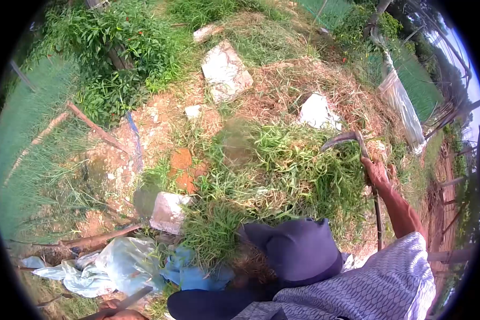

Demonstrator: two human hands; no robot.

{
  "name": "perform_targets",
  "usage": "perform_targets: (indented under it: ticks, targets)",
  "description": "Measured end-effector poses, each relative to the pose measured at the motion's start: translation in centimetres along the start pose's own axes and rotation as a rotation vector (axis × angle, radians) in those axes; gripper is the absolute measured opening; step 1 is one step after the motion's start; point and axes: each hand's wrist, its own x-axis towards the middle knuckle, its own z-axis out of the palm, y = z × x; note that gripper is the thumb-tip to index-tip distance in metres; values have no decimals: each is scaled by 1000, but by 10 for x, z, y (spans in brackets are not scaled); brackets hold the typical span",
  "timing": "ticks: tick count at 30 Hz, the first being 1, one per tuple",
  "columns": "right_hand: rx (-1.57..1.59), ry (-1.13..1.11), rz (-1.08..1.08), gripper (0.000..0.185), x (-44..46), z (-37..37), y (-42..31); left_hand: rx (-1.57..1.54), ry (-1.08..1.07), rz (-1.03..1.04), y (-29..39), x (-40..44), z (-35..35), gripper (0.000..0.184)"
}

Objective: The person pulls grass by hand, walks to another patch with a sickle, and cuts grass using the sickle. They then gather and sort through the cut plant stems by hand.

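Observation:
My right hand [377,175] is closed around the handle of a sickle, whose curved metal blade [342,140] points left above the green grass. A thin dark pole [378,224] runs down below that hand. At the bottom left edge, my left hand [124,313] is wrapped round a grey-brown stick [128,301], partly cut off by the frame. Cut green and dry grass [282,170] lies in a heap in front of my knee [304,248].
White stone slabs [226,72] lie among dry grass, another [169,212] near the left leg. Plastic sheeting [125,264] and blue cloth [197,272] lie at lower left. A leafy bush [117,48], wooden sticks [98,128] and green netting [416,88] stand around.

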Motion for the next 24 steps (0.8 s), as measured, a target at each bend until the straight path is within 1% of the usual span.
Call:
perform_targets:
  ticks: [1,2,3,4,6,8,10,12,14,15,16,17,18,19,20,21,22,24]
  targets:
    - [-61,143,-72,39,9,-8,3,12,34,-18,-1,2,0,73]
    - [10,39,-75,40,16,-17,-11,27,64,-35,-3,2,0,73]
    - [80,44,-90,39,21,-18,-24,40,94,-49,-5,2,1,73]
    - [151,48,-105,38,11,-15,-58,50,119,-61,-6,2,0,73]
    - [336,-180,-225,35,22,-2,-111,58,160,-70,-10,1,1,73]
    - [476,-446,-280,34,13,36,-175,66,205,-85,-12,2,1,73]
    - [277,-643,-395,39,-3,85,-179,77,251,-109,-13,3,-2,73]
    - [27,-770,-169,42,-30,131,-139,97,299,-133,-14,3,-9,72]
    - [-296,-712,-420,41,-33,179,-84,113,312,-143,-19,10,-20,72]
    - [-320,-773,-340,40,-41,190,-79,130,303,-142,-20,15,-26,72]
    - [-371,-852,-261,39,-46,205,-81,129,146,-55,-37,18,-52,69]
    - [-400,-888,-287,38,-46,215,-88,86,160,-62,-42,19,-57,71]
    - [-435,-911,-294,34,-56,223,-111,101,172,-37,-44,20,-59,73]
    - [-314,-934,-249,30,-63,234,-132,114,277,-77,-31,18,-37,74]
    - [-227,-949,-292,29,-37,265,-127,101,273,-85,-32,20,-39,75]
    - [-200,-971,-288,29,-44,275,-158,94,270,-76,-34,20,-41,75]
    - [-97,-976,-249,29,-47,294,-178,80,262,-70,-37,20,-43,75]
    - [134,-1085,-51,30,-48,327,-195,101,309,-46,-38,21,-41,75]
